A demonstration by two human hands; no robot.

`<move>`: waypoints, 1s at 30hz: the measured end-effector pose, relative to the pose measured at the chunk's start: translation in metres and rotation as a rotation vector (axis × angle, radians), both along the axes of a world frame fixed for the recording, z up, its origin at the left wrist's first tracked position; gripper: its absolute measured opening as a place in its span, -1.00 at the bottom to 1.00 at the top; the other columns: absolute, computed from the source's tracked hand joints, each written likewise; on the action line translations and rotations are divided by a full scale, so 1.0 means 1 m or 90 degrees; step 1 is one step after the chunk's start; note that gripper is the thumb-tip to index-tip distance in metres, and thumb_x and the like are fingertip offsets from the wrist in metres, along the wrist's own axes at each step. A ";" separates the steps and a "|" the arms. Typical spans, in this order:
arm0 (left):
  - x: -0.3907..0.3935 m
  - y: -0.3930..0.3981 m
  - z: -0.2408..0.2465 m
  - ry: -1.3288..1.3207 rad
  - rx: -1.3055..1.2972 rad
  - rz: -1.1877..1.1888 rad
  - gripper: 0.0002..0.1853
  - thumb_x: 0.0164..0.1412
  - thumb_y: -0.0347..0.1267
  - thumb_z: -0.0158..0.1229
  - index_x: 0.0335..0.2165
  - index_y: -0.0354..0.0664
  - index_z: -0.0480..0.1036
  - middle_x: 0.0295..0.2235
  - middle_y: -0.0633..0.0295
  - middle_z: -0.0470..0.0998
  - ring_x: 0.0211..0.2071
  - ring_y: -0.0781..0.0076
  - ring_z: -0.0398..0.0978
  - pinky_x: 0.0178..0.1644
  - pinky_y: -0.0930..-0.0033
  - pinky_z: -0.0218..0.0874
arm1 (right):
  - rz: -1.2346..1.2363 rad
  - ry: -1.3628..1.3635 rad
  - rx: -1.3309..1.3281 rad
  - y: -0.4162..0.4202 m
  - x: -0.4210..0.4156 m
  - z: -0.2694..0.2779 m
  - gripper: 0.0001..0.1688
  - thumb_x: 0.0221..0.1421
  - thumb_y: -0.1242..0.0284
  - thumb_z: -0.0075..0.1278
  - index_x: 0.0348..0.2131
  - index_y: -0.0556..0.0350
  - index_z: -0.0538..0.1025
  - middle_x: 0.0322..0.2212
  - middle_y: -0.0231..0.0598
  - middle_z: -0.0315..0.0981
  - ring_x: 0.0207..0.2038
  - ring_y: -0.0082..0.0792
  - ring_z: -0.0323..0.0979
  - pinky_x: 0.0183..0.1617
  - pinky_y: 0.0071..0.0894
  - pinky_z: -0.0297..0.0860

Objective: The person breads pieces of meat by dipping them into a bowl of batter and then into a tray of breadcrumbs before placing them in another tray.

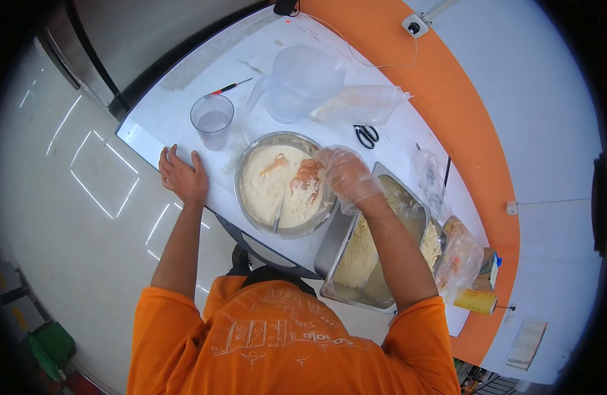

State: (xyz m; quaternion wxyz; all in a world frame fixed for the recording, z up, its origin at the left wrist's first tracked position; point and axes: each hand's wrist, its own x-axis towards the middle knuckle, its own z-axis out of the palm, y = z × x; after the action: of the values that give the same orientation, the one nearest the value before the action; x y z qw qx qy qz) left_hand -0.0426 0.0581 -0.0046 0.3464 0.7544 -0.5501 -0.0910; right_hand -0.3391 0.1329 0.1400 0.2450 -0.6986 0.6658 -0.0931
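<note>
A round metal bowl [241,170] stands before me with pale, creamy batter [259,190] inside. Orange-pink pieces that look like raw meat [307,173] lie on the batter, mostly on its right side. A metal utensil handle [278,217] slants out of the batter near the front rim. My right hand [347,178], in a clear plastic glove, is over the bowl's right rim, its fingertips beside the pieces; whether they grip anything is hidden. My bare left hand [184,175] rests at the table's left edge, fingers apart and holding nothing.
Left of the bowl's back stands a clear plastic cup [212,121]; behind are a translucent pitcher [303,79], a plastic bag [365,104] and black-handled scissors [366,136]. A screwdriver [229,88] lies farther back. Metal pans [382,296] with crumbly pale coating [355,256] sit under my right forearm.
</note>
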 end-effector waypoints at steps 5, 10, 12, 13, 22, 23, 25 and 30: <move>0.002 0.002 -0.001 -0.011 0.012 0.011 -0.45 0.14 -0.20 0.04 0.05 -0.18 0.18 0.14 0.09 0.10 0.22 0.16 -0.08 0.19 -0.02 -0.27 | 0.060 0.242 0.126 0.010 0.042 -0.012 -0.76 -0.01 0.50 -0.04 -0.26 0.16 0.49 -0.31 -0.04 0.46 -0.19 -0.13 0.46 -0.13 -0.31 0.39; 0.002 0.002 0.001 -0.006 0.014 0.007 -0.45 0.15 -0.19 0.04 0.06 -0.17 0.18 0.14 0.09 0.09 0.22 0.17 -0.08 0.20 -0.01 -0.28 | 0.098 0.294 0.089 0.018 0.052 -0.029 -0.78 -0.01 0.59 -0.10 -0.31 0.13 0.52 -0.26 -0.06 0.44 -0.19 -0.14 0.47 -0.18 -0.31 0.43; 0.002 0.002 0.001 -0.006 0.015 0.008 -0.45 0.15 -0.20 0.04 0.06 -0.17 0.18 0.14 0.09 0.09 0.22 0.17 -0.08 0.20 0.00 -0.28 | 0.103 0.339 0.122 0.016 0.057 -0.030 -0.77 -0.02 0.60 -0.10 -0.33 0.11 0.54 -0.24 -0.04 0.43 -0.18 -0.16 0.47 -0.16 -0.31 0.43; 0.002 0.002 0.002 -0.006 0.017 0.008 -0.45 0.15 -0.20 0.04 0.06 -0.17 0.18 0.14 0.09 0.09 0.22 0.17 -0.08 0.19 0.00 -0.28 | 0.106 0.361 0.139 0.015 0.058 -0.030 -0.77 -0.03 0.61 -0.10 -0.34 0.10 0.54 -0.23 -0.04 0.43 -0.18 -0.16 0.47 -0.16 -0.31 0.42; 0.004 0.003 -0.003 0.012 0.000 -0.003 -0.45 0.14 -0.20 0.05 0.06 -0.16 0.18 0.15 0.11 0.09 0.22 0.17 -0.08 0.19 -0.01 -0.28 | 0.086 0.156 0.306 0.011 0.033 0.018 -0.68 -0.01 0.32 -0.05 -0.35 0.20 0.54 -0.45 0.07 0.48 -0.33 -0.07 0.48 -0.16 -0.21 0.38; 0.005 0.003 -0.004 0.010 -0.004 -0.001 -0.45 0.14 -0.20 0.05 0.06 -0.15 0.18 0.14 0.11 0.09 0.22 0.17 -0.08 0.18 -0.01 -0.28 | 0.117 0.133 0.279 0.010 0.035 0.036 -0.69 -0.03 0.33 -0.03 -0.37 0.22 0.54 -0.45 0.08 0.48 -0.34 -0.07 0.48 -0.18 -0.21 0.38; 0.007 0.003 -0.005 0.010 -0.003 0.003 -0.46 0.14 -0.20 0.05 0.05 -0.15 0.18 0.14 0.11 0.09 0.22 0.17 -0.08 0.18 -0.02 -0.28 | 0.176 0.083 0.226 0.009 0.038 0.060 -0.70 -0.06 0.34 0.00 -0.40 0.25 0.54 -0.45 0.10 0.48 -0.36 -0.06 0.47 -0.21 -0.20 0.38; 0.003 0.002 -0.005 0.008 -0.008 -0.006 -0.46 0.13 -0.19 0.05 0.04 -0.16 0.19 0.14 0.11 0.10 0.21 0.17 -0.07 0.17 -0.04 -0.26 | 0.044 0.152 0.299 -0.001 0.012 0.005 -0.58 -0.13 0.25 0.05 -0.35 0.26 0.54 -0.41 0.10 0.48 -0.31 -0.05 0.47 -0.17 -0.22 0.36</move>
State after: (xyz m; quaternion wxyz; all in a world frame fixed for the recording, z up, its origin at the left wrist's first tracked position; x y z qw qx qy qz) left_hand -0.0399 0.0603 -0.0098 0.3545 0.7490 -0.5517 -0.0940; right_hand -0.3274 0.1320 0.1453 0.3230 -0.6509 0.6692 0.1557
